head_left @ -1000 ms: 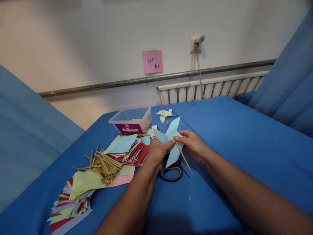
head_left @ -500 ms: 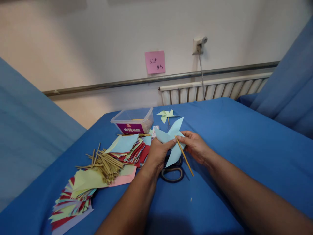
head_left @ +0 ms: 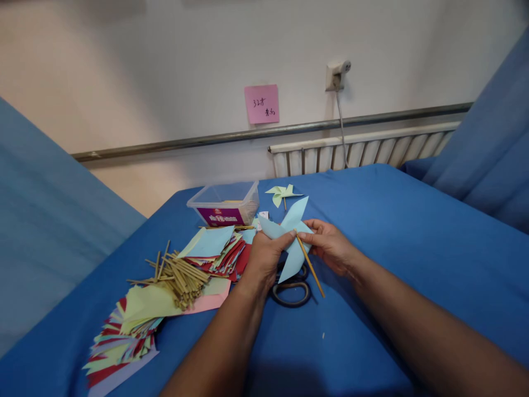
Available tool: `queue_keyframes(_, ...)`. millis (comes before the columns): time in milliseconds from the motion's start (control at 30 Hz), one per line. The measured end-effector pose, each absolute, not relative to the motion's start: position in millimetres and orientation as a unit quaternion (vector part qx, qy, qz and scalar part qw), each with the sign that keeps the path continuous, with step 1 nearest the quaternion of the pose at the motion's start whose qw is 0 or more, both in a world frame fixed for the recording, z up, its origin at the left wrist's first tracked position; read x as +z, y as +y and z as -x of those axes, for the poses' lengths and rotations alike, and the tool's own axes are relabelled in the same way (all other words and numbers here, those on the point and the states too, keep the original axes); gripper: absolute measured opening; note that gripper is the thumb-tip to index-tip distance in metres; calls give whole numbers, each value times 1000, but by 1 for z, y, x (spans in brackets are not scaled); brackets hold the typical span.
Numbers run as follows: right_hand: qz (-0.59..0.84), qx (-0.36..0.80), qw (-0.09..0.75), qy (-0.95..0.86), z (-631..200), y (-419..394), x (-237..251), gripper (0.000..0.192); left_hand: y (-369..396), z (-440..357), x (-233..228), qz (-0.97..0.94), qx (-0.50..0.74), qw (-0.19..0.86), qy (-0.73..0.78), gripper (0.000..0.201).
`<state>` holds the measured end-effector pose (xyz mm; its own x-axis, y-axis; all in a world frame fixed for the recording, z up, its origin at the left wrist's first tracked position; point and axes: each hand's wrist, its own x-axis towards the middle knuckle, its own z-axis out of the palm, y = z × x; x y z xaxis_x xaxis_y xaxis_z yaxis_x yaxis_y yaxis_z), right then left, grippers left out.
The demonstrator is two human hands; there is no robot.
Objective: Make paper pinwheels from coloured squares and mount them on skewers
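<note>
A light-blue paper pinwheel (head_left: 294,259) is held up between both hands, above the table. My left hand (head_left: 269,251) grips its left side, with the thumb close to the centre. On the other side, my right hand (head_left: 330,245) pinches the pinwheel, its thumb beside the top of a thin yellowish stick (head_left: 311,267). That stick slants down to the right from the pinwheel's centre. Black-handled scissors (head_left: 292,295) lie beneath, partly covered by the pinwheel and my left hand. Farther back rests a pale-green pinwheel (head_left: 283,193) on its own stick.
A clear plastic box (head_left: 225,201) stands at the back left. Before it lie stacked coloured paper sheets (head_left: 212,242), a heap of short sticks (head_left: 184,278) and a fanned pile of cut paper (head_left: 119,350). Blue cloth (head_left: 413,259) covers the table; a radiator (head_left: 363,149) is behind.
Both hands and the light-blue pinwheel have shifted very slightly left. The stick's lower end has swung a little to the left. Everything else lies as before.
</note>
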<state>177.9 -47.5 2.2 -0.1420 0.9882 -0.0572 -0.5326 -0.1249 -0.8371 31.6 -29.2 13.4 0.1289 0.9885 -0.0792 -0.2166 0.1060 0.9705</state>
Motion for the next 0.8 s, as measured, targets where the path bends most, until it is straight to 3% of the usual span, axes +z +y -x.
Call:
queue_keyframes(600,358,652,563,-359,-176,-49,3,37,-30,-34,15,-422,531,590,437,43)
queue_keyframes(700,433,571,589,-373,-177,-46,0,39,-28,-31,19,-408,565,570,434,43)
queue_keyframes(800,540,394,615,-418,-176,-46,-1,43,-25,-27,25,-394,607,546,422,44)
